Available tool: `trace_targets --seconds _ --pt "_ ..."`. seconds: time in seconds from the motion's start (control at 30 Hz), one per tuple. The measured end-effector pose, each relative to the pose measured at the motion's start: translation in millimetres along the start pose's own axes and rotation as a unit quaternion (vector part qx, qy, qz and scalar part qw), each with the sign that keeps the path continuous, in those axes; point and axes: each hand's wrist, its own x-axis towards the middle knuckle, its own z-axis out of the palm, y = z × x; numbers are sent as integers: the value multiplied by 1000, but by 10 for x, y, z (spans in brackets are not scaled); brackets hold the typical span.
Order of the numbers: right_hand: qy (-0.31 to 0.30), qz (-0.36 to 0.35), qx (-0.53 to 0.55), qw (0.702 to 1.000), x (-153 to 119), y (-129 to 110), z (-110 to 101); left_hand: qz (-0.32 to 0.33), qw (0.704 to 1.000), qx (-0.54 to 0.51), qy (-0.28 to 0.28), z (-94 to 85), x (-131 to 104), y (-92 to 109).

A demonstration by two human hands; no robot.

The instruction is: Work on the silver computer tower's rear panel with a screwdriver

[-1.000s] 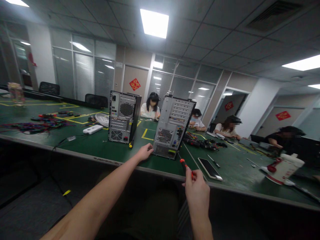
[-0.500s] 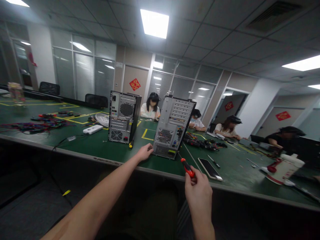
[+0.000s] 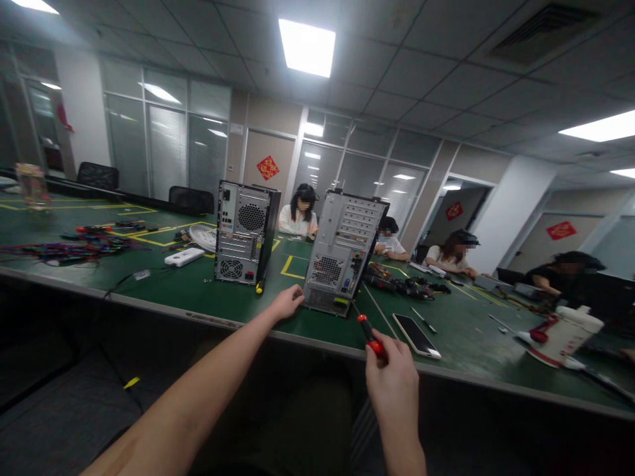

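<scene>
A silver computer tower point(image 3: 331, 254) stands upright at the table's front, its back panel with slots, vents and ports facing me. At its lower left edge my left hand point(image 3: 289, 302) bears on the case with bent fingers, some of them hidden. My right hand point(image 3: 394, 370) is closed round the red and black handle of a screwdriver point(image 3: 366, 328). The screwdriver's thin tip meets the tower's lower right rear corner; whether it sits in a screw is too small to tell. A second computer tower point(image 3: 243, 235) stands to the left.
A yellow-tipped tool point(image 3: 260, 287) lies by the second tower. A smartphone point(image 3: 415, 335) and a thin metal tool point(image 3: 424, 320) lie right of my hand. Cables point(image 3: 411, 285) are bundled behind. A white cup point(image 3: 565, 335) stands farther right. Several people sit across the green table point(image 3: 188, 299).
My right hand and the screwdriver have shifted very slightly left. The left hand and both towers stay in place.
</scene>
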Motion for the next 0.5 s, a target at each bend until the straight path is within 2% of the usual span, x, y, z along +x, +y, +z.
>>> trace_targets --seconds 0.17,0.23,0.4,0.5 --pt "-49 93 13 994 16 -60 -11 -6 1000 -3 -6 -2 -2 0" --pt "-43 80 14 996 15 -59 -10 -2 1000 -4 -5 -2 -3 -2" --pt "5 -8 -4 1000 5 3 13 1 1000 -6 -3 -2 -4 -6" --pt "6 -1 -8 1000 9 12 25 1 1000 -6 -2 3 1 -14"
